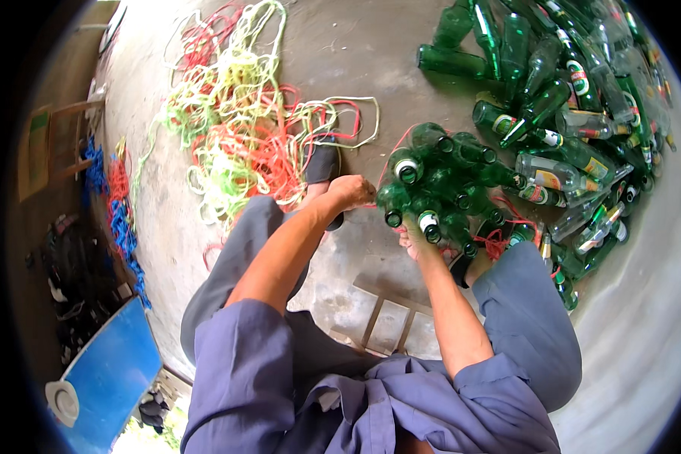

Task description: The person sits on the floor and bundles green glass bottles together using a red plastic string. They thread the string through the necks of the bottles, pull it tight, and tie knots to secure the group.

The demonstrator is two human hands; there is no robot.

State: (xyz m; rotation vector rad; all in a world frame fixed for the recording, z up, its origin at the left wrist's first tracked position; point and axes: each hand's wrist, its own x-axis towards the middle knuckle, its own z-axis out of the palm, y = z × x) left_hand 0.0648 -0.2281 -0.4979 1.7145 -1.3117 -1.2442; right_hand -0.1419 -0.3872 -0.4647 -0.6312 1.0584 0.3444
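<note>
A cluster of green glass bottles [444,180] stands upright between my feet, necks towards me, with red plastic twine [387,162] running along its far left side. My left hand [353,192] is closed on the red twine just left of the cluster. Against the near side of the bottles is my right hand [413,239], its fingers partly hidden beneath them; whether it grips a bottle or twine I cannot tell. More red twine [492,245] lies tangled by my right foot.
Loose green and clear bottles [579,125] are heaped at the right. Tangled yellow-green and red twine [238,125] spreads over the floor at the left, reaching my left shoe [322,162]. A wooden frame [378,318] is below me. A blue-topped table [116,354] stands lower left.
</note>
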